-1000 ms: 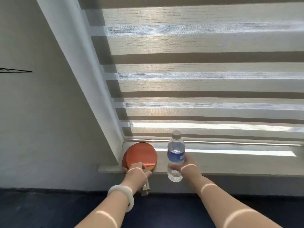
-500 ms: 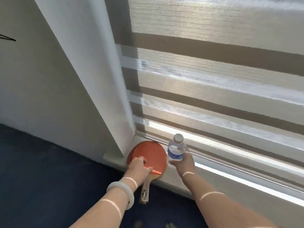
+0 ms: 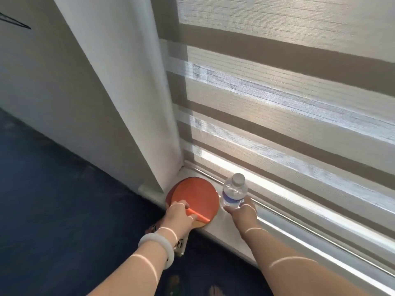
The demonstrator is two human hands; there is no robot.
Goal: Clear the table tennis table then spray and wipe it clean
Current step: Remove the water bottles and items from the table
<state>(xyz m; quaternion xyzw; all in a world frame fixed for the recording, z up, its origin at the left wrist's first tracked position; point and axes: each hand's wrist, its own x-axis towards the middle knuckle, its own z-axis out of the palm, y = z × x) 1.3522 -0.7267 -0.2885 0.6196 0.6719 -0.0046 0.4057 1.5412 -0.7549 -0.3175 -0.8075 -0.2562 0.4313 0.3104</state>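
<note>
Two red table tennis paddles (image 3: 195,197) lie stacked on the white window sill (image 3: 226,223), in its left corner, with their handles sticking out over the sill's front edge. My left hand (image 3: 178,215) grips them at the neck of the handles. A clear plastic water bottle (image 3: 234,192) with a blue label and grey cap stands upright on the sill just right of the paddles. My right hand (image 3: 243,212) holds its lower part. The table tennis table is out of view.
Striped roller blinds (image 3: 288,99) cover the window behind the sill. A white wall pillar (image 3: 128,92) meets the sill at its left end. Dark blue carpet (image 3: 53,210) covers the floor below. The sill runs on to the right.
The view has swung left and closer. The bottle, held above the sill a second ago, now stands on it. The paddles have stayed in the corner under my left hand.
</note>
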